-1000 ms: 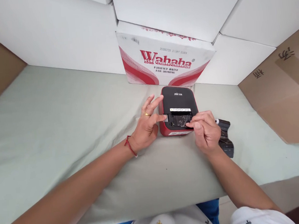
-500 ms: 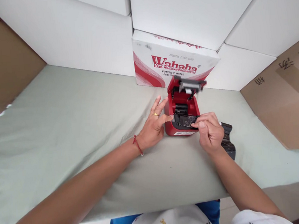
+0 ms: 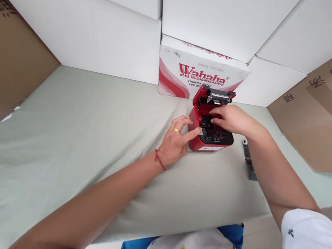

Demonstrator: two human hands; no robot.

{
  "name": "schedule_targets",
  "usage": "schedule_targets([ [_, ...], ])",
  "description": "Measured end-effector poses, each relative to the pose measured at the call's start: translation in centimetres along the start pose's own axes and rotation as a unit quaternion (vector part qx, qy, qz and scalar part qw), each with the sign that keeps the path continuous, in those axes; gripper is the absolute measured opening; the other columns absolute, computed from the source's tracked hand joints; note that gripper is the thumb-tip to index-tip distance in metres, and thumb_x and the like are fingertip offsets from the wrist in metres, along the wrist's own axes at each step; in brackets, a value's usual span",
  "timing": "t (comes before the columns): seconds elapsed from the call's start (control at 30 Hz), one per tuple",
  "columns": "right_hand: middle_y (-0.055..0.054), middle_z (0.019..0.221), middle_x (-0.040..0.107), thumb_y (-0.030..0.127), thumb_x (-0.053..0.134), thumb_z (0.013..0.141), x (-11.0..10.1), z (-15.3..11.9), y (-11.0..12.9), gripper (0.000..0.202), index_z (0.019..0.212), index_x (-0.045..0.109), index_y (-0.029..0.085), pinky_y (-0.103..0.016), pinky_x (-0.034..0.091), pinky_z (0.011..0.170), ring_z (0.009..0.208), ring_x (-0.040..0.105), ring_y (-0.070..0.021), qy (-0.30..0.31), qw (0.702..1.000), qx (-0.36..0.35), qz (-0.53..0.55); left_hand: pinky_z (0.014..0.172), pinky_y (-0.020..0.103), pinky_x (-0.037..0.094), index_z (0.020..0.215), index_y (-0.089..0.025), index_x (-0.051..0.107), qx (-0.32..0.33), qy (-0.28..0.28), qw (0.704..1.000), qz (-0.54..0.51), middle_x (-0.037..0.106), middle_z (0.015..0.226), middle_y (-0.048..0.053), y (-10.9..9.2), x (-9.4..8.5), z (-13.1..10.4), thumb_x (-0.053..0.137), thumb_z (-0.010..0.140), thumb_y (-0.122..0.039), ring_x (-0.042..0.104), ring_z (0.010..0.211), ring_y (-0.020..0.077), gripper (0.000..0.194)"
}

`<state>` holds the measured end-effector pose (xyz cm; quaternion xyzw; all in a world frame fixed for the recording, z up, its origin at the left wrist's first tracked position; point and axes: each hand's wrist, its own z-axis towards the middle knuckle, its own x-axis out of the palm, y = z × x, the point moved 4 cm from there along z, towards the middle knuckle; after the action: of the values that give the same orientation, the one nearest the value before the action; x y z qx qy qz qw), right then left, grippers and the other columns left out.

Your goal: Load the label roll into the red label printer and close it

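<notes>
A red box-shaped device [image 3: 195, 139] stands on the green cloth with its lid [image 3: 220, 96] raised, showing a black interior. My left hand [image 3: 178, 137] rests against its left side, fingers apart, the thumb or a finger touching the front left corner of the opening. My right hand [image 3: 231, 120] reaches over the right wall, with its fingertips inside the compartment. Whatever those fingertips touch is too small and dark to make out. A black part [image 3: 249, 163] lies on the cloth to the right, partly behind my right forearm, with a small white roll end [image 3: 244, 142] beside it.
Behind the device stands a white and red Wahaha carton [image 3: 173, 71]. White boxes [image 3: 111, 36] line the back. Brown cardboard boxes stand at the left [image 3: 11, 56] and right [image 3: 323, 126]. The cloth-covered table [image 3: 108, 102] has its front edge near my body.
My right hand has moved from the device's front right edge up and into the compartment. The view has shifted slightly. My left hand stays at the left side.
</notes>
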<state>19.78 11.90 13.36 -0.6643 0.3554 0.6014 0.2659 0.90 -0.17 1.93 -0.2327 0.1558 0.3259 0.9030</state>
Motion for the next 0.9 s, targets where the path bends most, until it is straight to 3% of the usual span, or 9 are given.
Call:
schedule_targets([
  [0.13,-0.013,0.113,0.086,0.022,0.078,0.088,1.0,2.5,1.8,0.029,0.116,0.085,0.022,-0.036,0.049,0.075,0.098,0.076,-0.0302,0.075,0.995,0.028,-0.068,0.108,0.040,0.059,0.143,-0.033,0.065,-0.010,0.015,0.999,-0.026,0.055,0.134,0.005,0.1,0.2,-0.2,0.046,0.095,0.005,0.057,0.129,0.0221,0.064],
  [0.3,-0.020,0.118,0.083,0.025,0.075,0.093,0.9,2.4,3.5,0.026,0.116,0.082,0.016,-0.039,0.048,0.076,0.105,0.077,-0.0365,0.112,0.985,0.079,-0.106,0.107,0.041,0.059,0.147,-0.035,0.063,-0.033,0.053,0.997,-0.035,0.057,0.136,0.006,0.4,0.5,-0.5,0.046,0.097,0.002,0.058,0.128,0.0228,0.064],
  [0.47,-0.010,0.121,0.082,0.038,0.063,0.104,-2.9,-2.8,3.1,0.031,0.129,0.073,0.023,-0.035,0.052,0.081,0.099,0.074,-0.0269,0.059,0.993,0.091,-0.056,0.101,0.040,0.060,0.148,-0.033,0.060,-0.043,0.080,0.995,-0.043,0.062,0.126,0.006,0.4,0.6,-0.2,0.042,0.100,0.000,0.061,0.120,0.0228,0.061],
  [0.57,-0.004,0.106,0.081,0.063,0.063,0.100,-5.7,-7.4,0.5,0.043,0.125,0.075,0.030,-0.035,0.049,0.068,0.076,0.067,-0.0221,-0.020,0.992,0.102,0.076,0.090,0.035,0.059,0.150,-0.029,0.057,-0.037,0.115,0.992,-0.039,0.065,0.114,0.006,0.3,0.7,-0.1,0.041,0.102,-0.003,0.064,0.105,0.0216,0.057],
  [0.63,-0.005,0.105,0.081,0.071,0.061,0.097,-6.4,-9.8,-2.2,0.051,0.123,0.076,0.030,-0.036,0.051,0.070,0.082,0.070,-0.0248,-0.055,0.982,0.125,0.128,0.084,0.034,0.057,0.153,-0.026,0.054,-0.032,0.133,0.990,-0.035,0.067,0.105,0.005,0.2,0.8,-0.1,0.042,0.101,-0.004,0.064,0.094,0.0214,0.057],
  [0.73,-0.007,0.116,0.083,0.073,0.064,0.091,-4.6,-10.9,-6.2,0.053,0.118,0.076,0.029,-0.041,0.057,0.082,0.100,0.075,-0.0306,-0.010,0.975,0.168,0.143,0.077,0.031,0.054,0.158,-0.024,0.049,-0.043,0.166,0.985,-0.023,0.070,0.098,0.004,0.2,0.9,-0.3,0.042,0.099,-0.003,0.066,0.087,0.0210,0.063],
  [0.83,-0.007,0.107,0.084,0.063,0.067,0.087,-0.6,-9.9,-8.4,0.042,0.104,0.078,0.027,-0.039,0.058,0.080,0.091,0.076,-0.0281,0.079,0.969,0.186,0.144,0.071,0.029,0.051,0.161,-0.024,0.045,-0.059,0.193,0.979,-0.005,0.074,0.101,0.003,0.2,0.9,-0.5,0.041,0.098,-0.005,0.068,0.082,0.0200,0.066],
  [0.9,-0.006,0.104,0.084,0.054,0.068,0.087,1.8,-9.1,-9.4,0.035,0.104,0.080,0.026,-0.038,0.058,0.081,0.088,0.075,-0.0264,0.089,0.966,0.201,0.136,0.069,0.029,0.050,0.161,-0.024,0.044,-0.064,0.200,0.978,0.003,0.076,0.103,0.004,0.1,0.8,-0.5,0.042,0.098,-0.006,0.070,0.081,0.0197,0.066],
])
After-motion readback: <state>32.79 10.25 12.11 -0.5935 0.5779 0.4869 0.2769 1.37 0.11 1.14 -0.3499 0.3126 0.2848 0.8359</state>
